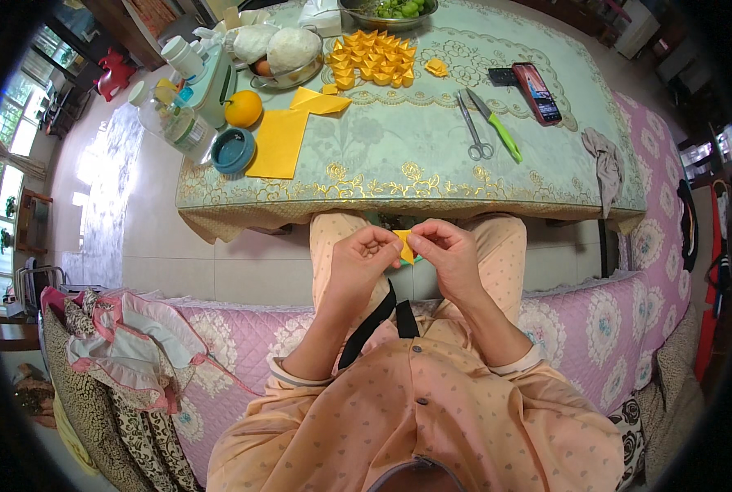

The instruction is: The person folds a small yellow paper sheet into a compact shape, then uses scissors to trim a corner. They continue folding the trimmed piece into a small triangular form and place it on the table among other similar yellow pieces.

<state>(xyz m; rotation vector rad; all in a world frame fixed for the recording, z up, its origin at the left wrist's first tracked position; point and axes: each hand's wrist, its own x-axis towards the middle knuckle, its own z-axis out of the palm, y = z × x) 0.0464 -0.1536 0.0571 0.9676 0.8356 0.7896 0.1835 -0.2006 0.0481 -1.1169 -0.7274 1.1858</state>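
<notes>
Between my hands, over my lap, is a small folded piece of yellow paper (407, 248). My left hand (366, 252) pinches its left edge between thumb and forefinger. My right hand (446, 249) grips the right side the same way. On the table, a cluster of folded yellow paper pieces (375, 58) with pointed tips stands at the back. A single folded yellow piece (436, 68) lies to its right. Flat yellow paper sheets (278, 144) rest at the left front, with a partly folded yellow sheet (319, 101) behind them.
Scissors (473, 129) and a green-handled knife (495, 126) lie right of centre, near a phone (537, 92) and a cloth (604, 160). At left are a blue-green bowl (233, 150), an orange (243, 109), a plastic bottle (175, 123) and a metal pot (289, 77). A grape bowl (390, 23) stands behind.
</notes>
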